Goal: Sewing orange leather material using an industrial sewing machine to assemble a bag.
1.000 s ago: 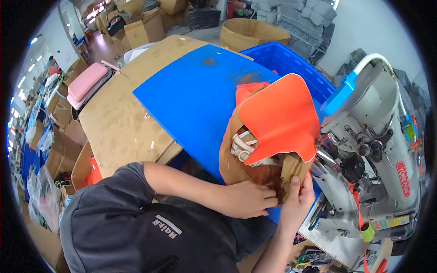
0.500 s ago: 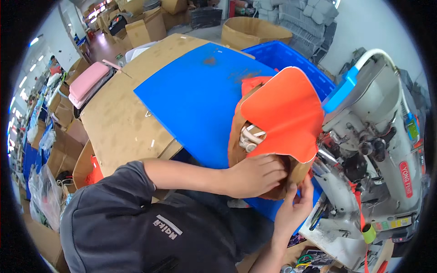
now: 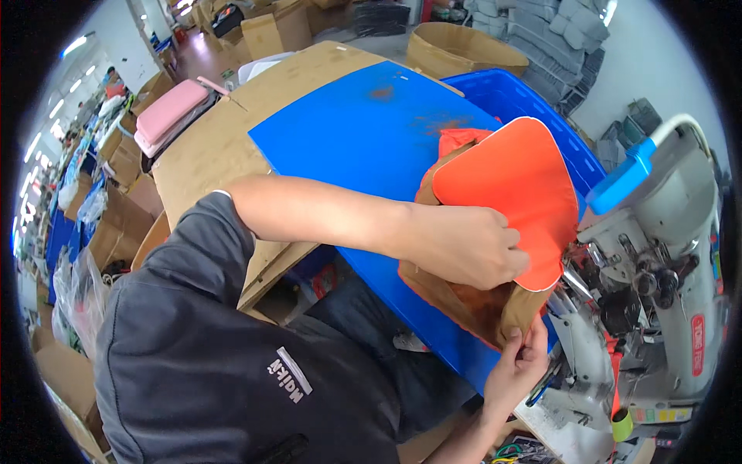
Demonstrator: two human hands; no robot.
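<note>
An orange fabric piece [image 3: 512, 174] with white-edged flap and tan lining [image 3: 425, 280] lies on the blue board [image 3: 340, 131], beside a grey sewing machine [image 3: 680, 232]. My left hand [image 3: 464, 243] reaches across the flap, fingers curled at its lower part; what they grip is hidden. Below it my right hand [image 3: 519, 363] pinches the tan lining edge between thumb and fingers, at the board's front corner. The light straps inside, seen earlier, are behind my left hand.
Cardboard [image 3: 209, 158] covers the table's left, holding a pink padded case [image 3: 174, 108]. A blue crate [image 3: 572, 158] stands behind the board, a cardboard bin [image 3: 464, 48] beyond. Boxes and bags crowd the left aisle, where a person [image 3: 114, 85] is far off. Scissors [image 3: 514, 448] lie lower right.
My left hand and forearm have moved up from the bag's opening onto the flap, covering the straps. My right hand still grips the lining edge, slightly lower. The view has shifted somewhat.
</note>
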